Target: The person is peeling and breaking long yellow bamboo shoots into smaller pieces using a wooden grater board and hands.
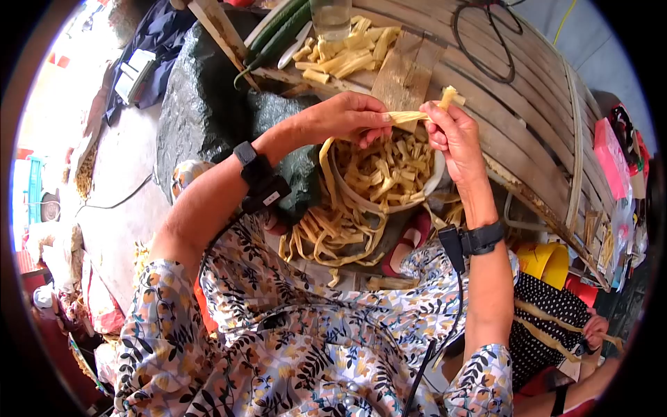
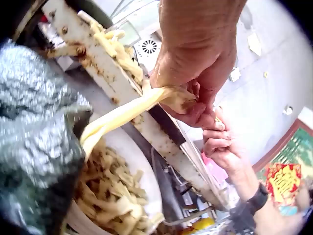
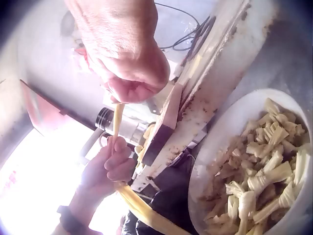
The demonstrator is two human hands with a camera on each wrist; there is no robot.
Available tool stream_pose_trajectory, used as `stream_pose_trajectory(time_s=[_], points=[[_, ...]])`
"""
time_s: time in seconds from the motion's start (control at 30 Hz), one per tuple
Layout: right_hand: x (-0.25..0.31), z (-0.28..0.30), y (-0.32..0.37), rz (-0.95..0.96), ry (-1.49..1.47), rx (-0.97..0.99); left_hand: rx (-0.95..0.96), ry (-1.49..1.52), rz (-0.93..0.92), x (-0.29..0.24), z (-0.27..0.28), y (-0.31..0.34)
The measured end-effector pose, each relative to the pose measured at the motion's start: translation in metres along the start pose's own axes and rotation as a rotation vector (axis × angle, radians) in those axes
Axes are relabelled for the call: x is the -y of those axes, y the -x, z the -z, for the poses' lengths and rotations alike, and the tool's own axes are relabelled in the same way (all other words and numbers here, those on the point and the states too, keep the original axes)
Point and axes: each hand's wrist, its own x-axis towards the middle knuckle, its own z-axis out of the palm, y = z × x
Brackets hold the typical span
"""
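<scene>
Between my two hands, a long pale-yellow vegetable-like strip (image 1: 408, 117) is drawn out above a white basin (image 3: 199, 188). My left hand (image 1: 353, 119) pinches it, and its long tail (image 2: 120, 113) hangs down toward the basin in the left wrist view. My right hand (image 1: 453, 137) grips the other end with curled fingers, and a short stub sticks up past the thumb. Knotted yellow pieces (image 3: 266, 181) fill much of the basin. More long strips (image 1: 333, 233) lie heaped beside and over its near side.
A slatted wooden table (image 1: 528, 132) stands ahead, bearing a wooden block (image 1: 406, 73), a pile of yellow pieces (image 1: 351, 61), cucumbers (image 1: 281, 36), a glass (image 1: 331, 22) and a black cable (image 1: 513, 66). Dark green plastic (image 1: 198, 118) sits left. Another person's hand (image 1: 595, 330) holds strips at right.
</scene>
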Motion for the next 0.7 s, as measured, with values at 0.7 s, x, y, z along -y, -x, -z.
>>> stream_pose_trajectory(time_s=[0.7], points=[[0.022,0.008,-0.068,0.116,-0.230,-0.147,-0.316,-0.231,-0.309,-0.016,0.056,-0.071]])
